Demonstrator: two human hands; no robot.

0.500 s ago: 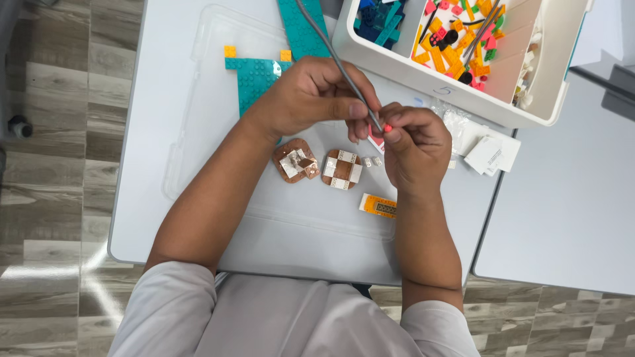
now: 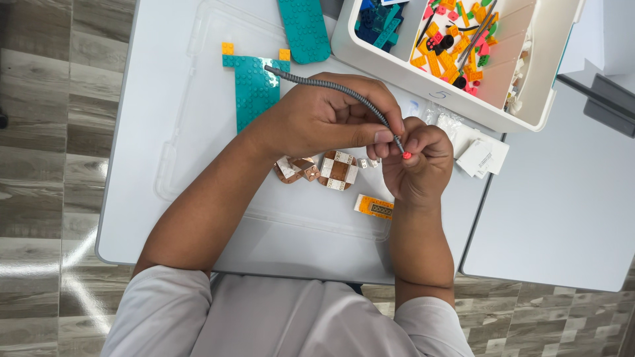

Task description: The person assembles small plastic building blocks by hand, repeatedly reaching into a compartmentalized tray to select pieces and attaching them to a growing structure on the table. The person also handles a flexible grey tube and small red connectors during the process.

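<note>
Near the person's body, an orange brick (image 2: 374, 207) lies flat on the clear tray lid (image 2: 198, 132). Just past it sit two brown and white round builds (image 2: 324, 169). Right above those, the right hand (image 2: 413, 165) is curled shut, pinching a tiny red piece (image 2: 407, 155). The left hand (image 2: 331, 119) is closed on a grey bendy tube (image 2: 331, 87), its tip touching the red piece. It looks like the joining step. Next needs a careful push. Beyond the builds stand teal plates (image 2: 254, 86) and a white bin of bricks (image 2: 397, 63).
</note>
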